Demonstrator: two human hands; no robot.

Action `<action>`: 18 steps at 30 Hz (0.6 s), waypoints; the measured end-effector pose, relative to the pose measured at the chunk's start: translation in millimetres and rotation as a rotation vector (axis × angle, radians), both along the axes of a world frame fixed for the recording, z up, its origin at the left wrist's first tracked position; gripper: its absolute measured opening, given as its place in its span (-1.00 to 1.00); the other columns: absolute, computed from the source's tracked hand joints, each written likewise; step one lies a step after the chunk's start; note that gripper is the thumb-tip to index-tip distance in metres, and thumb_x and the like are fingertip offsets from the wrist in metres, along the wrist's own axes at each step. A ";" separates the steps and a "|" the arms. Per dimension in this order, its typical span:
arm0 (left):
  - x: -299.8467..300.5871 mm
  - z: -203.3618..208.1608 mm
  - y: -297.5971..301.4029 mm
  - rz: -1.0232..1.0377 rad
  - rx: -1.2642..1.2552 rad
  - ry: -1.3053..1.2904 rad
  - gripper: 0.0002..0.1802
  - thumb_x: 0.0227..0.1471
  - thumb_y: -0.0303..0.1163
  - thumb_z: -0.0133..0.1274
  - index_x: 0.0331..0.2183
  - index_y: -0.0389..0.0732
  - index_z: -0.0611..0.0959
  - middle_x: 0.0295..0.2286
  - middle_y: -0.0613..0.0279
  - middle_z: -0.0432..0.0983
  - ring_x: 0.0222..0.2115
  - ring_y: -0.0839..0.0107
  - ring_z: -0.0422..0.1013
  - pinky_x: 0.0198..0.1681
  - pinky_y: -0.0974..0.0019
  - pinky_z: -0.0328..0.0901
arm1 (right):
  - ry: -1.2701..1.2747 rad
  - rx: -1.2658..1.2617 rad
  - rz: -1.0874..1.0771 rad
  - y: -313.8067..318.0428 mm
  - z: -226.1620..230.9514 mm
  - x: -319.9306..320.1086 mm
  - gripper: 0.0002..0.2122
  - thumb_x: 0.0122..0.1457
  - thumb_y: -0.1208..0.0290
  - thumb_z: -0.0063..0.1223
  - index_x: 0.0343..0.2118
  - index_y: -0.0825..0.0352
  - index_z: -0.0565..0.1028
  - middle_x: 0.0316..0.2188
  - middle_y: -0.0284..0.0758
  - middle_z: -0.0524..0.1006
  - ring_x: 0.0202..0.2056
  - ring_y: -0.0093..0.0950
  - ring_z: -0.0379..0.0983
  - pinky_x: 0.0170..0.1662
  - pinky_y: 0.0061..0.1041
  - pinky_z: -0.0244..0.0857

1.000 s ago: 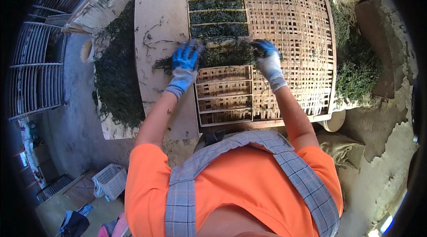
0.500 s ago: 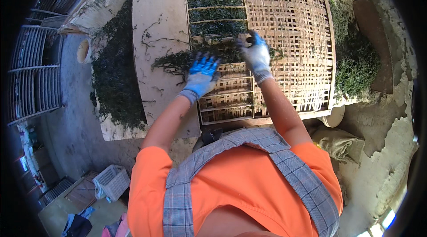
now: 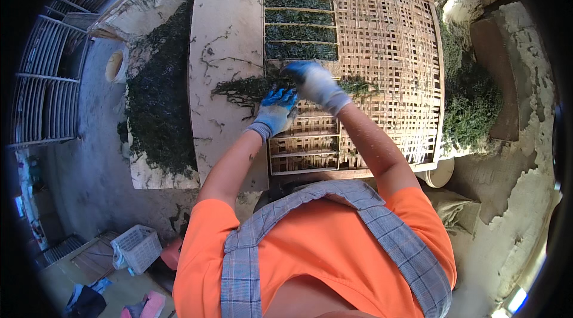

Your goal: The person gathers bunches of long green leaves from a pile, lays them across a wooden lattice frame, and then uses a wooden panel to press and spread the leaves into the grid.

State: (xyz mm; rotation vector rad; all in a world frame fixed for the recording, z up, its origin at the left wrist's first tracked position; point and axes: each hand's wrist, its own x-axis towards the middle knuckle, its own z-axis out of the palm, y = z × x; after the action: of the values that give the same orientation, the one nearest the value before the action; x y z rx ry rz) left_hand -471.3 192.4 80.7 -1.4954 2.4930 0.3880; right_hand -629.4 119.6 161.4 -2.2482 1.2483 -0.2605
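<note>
A wooden frame with crossbars (image 3: pixel 304 153) lies on a woven lattice screen (image 3: pixel 391 37). Its far sections hold dark green stringy plant strands (image 3: pixel 300 51), while the near sections show bare lattice. In a blue-and-white glove, my left hand (image 3: pixel 276 113) rests on the frame's left side, fingers outstretched over loose strands (image 3: pixel 243 89) that trail onto the pale board (image 3: pixel 227 14). My right hand (image 3: pixel 317 84), gloved alike, is just above and right of it, over the same row of strands. Motion smears its fingers, so their grip is unclear.
Large heaps of the green strands lie left (image 3: pixel 160 88) and right (image 3: pixel 471 88) of the screen. Slatted racks (image 3: pixel 48 79) stand at the far left. A white plastic crate (image 3: pixel 137 249) is at lower left, a sack (image 3: pixel 453 209) at lower right.
My right hand has moved left across the frame, closer to my left hand. My left hand stays by the frame's left side. The view has shifted slightly.
</note>
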 end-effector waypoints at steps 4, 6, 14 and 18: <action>10.8 1.6 2.3 -0.035 -0.076 0.012 -0.35 0.17 -0.05 -0.16 0.25 -0.03 0.24 0.25 0.14 0.10 0.29 0.21 -0.03 0.38 0.10 -0.29 | 0.327 -0.303 0.108 26.7 -49.2 -9.6 -0.54 0.01 0.42 0.14 0.06 0.07 0.47 0.13 -0.44 0.43 0.13 -0.41 0.34 0.16 -0.41 0.28; 18.2 2.5 6.6 0.007 -0.124 0.134 -0.39 0.17 -0.09 -0.14 0.21 -0.04 0.31 0.23 0.15 0.15 0.27 0.21 0.00 0.38 0.11 -0.26 | 0.406 -0.114 -0.042 29.8 -37.9 -33.2 -0.49 0.02 0.41 0.17 0.11 0.05 0.43 0.20 -0.47 0.35 0.24 -0.45 0.20 0.26 -0.47 0.14; 28.5 33.9 -59.8 0.447 -0.753 0.374 -0.59 0.06 -0.41 -0.03 -0.01 0.00 0.56 0.00 0.06 0.43 0.03 0.11 0.31 0.14 0.09 0.16 | -0.001 0.273 -0.836 36.0 -49.2 -40.6 -0.69 0.13 0.39 0.11 -0.03 0.17 0.52 -0.21 -0.26 0.58 -0.29 -0.40 0.55 -0.13 -0.43 0.48; 66.3 37.0 -64.1 0.217 -0.380 0.076 -0.63 0.04 -0.27 0.00 -0.07 0.07 0.62 0.02 0.16 0.43 0.01 0.16 0.35 0.13 0.05 0.18 | -0.029 -0.456 -0.064 56.8 -63.1 -2.9 -0.62 -0.01 0.45 0.17 -0.05 0.20 0.52 -0.13 -0.20 0.57 -0.12 -0.25 0.51 0.00 -0.32 0.40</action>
State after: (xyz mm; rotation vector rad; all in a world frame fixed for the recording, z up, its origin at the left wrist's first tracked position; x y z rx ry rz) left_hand -404.9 128.3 117.7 -1.9351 2.5758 -0.0019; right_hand -632.3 176.4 98.3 -2.5690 1.3524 -0.6568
